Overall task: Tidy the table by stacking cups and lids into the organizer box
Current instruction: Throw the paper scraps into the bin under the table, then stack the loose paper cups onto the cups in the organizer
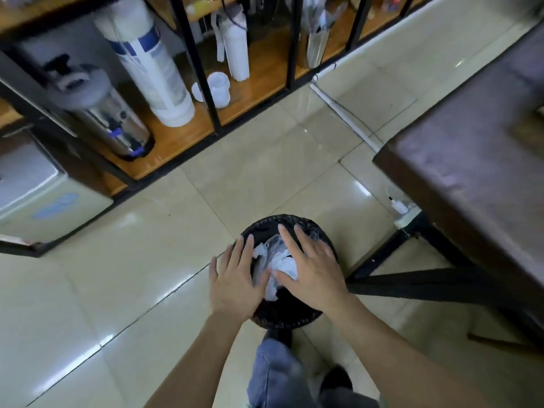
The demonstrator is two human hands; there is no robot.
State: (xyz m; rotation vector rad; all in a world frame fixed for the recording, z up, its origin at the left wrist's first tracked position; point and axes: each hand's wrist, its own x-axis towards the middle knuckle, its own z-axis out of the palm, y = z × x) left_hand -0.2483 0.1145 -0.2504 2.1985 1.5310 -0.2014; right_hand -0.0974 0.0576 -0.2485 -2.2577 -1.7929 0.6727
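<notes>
A round black waste bin with a black liner stands on the tiled floor below me, with crumpled white paper and clear plastic inside. My left hand and my right hand hover flat over the bin's mouth, fingers spread, holding nothing. On the low wooden shelf at the back stand a tall sleeve of stacked white cups, a few loose white cups and a large wrapped roll of cups. No organizer box is in view.
A dark brown table with black metal legs fills the right side. A steel urn sits on the black-framed shelf, and a pale cabinet stands at left. My legs in jeans are below the bin.
</notes>
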